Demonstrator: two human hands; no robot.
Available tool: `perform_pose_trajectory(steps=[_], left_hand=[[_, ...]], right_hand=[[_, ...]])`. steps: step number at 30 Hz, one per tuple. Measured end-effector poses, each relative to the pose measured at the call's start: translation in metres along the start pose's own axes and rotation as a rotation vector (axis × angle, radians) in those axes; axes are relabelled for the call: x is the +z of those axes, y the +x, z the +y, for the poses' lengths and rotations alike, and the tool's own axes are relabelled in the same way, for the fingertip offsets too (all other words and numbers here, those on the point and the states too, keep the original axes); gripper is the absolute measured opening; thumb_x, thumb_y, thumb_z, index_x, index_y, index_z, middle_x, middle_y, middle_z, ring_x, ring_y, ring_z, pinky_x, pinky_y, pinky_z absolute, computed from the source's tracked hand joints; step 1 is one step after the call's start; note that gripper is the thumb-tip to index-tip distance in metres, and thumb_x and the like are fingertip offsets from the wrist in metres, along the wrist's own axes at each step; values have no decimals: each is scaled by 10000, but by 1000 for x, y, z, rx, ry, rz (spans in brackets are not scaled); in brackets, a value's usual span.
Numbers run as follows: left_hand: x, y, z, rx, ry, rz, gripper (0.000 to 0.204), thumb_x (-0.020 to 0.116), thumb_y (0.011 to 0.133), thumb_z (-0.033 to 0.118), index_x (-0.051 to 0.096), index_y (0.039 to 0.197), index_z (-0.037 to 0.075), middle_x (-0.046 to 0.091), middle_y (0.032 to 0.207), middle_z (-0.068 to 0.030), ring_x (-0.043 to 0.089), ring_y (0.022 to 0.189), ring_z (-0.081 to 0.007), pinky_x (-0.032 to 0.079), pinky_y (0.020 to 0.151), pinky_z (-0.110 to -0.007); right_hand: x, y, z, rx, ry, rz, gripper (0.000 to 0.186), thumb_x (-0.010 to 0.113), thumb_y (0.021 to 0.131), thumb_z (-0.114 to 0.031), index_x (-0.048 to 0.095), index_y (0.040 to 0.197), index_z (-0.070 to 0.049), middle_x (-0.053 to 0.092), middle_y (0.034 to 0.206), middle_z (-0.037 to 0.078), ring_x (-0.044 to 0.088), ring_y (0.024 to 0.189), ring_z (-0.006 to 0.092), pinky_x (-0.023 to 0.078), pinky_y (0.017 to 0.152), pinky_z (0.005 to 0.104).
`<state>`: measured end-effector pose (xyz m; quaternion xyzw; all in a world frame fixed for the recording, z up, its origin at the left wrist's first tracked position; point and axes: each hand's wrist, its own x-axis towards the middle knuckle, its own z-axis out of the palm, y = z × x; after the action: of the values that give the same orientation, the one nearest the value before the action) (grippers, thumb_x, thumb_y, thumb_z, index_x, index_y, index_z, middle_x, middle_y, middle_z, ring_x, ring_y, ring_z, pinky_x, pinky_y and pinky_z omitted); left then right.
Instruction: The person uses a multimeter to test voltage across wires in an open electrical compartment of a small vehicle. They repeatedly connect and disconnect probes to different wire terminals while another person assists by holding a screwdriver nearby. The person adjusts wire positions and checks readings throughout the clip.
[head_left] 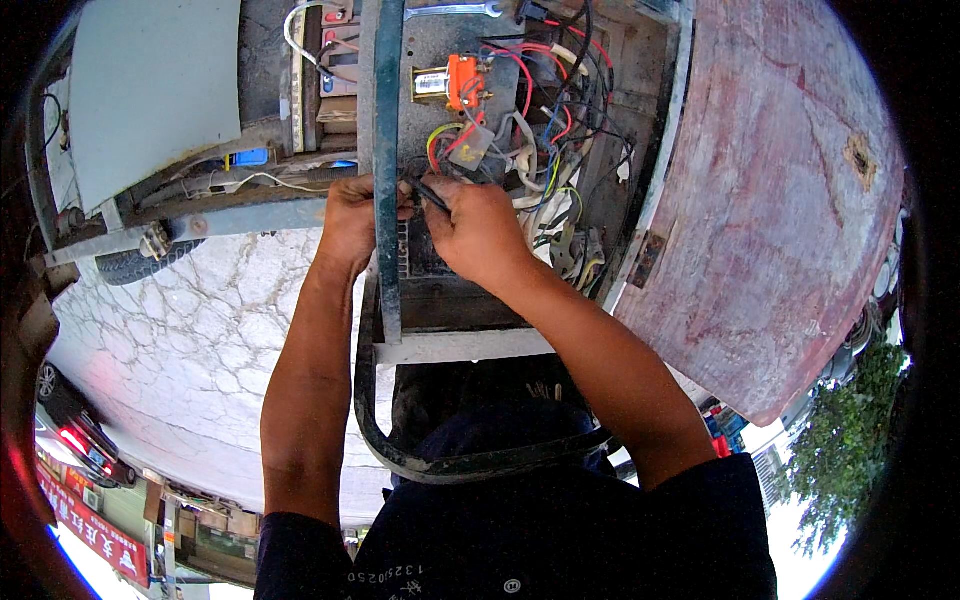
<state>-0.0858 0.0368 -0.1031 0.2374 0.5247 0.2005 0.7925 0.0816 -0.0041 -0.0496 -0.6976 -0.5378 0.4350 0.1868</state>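
Currently the right hand has its grip pinching a black piece just right of the green bar. The left hand is partly hidden by that bar, so whether its grip is spread or pressed together I cannot tell. Wires tangle to the right; an orange device sits far, with a wrench beyond it.

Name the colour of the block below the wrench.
The block is orange, clearest in the head view.
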Motion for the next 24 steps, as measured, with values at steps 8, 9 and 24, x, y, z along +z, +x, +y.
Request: perform_pose_trajectory(steps=[8,9,24], left_hand=[[7,-2,6,-13,80,62,169,720,819,154,685,793,-9,649,716,-55,623,634,-117,534,608,-241],[7,-2,6,-14,94,65,172,721,819,157,685,796,-10,649,715,-54,623,635,-117,533,609,-241],[10,-4,10,-32,19,46,147,725,809,136,690,814,-7,653,733,-55,621,647,-110,528,614,-233]], right_hand=[[-7,10,-6,527,540,-167,144,587,789,-133,624,837,-3,612,718,239,620,701,423,493,640,489],[-1,9,-2,448,481,-129,146,588,792,-136,623,840,-3,613,718,239,621,695,422,495,637,486],[-2,4,-5,563,687,-94,177,603,849,-116,611,983,0,613,692,139,603,582,271,462,534,380]])
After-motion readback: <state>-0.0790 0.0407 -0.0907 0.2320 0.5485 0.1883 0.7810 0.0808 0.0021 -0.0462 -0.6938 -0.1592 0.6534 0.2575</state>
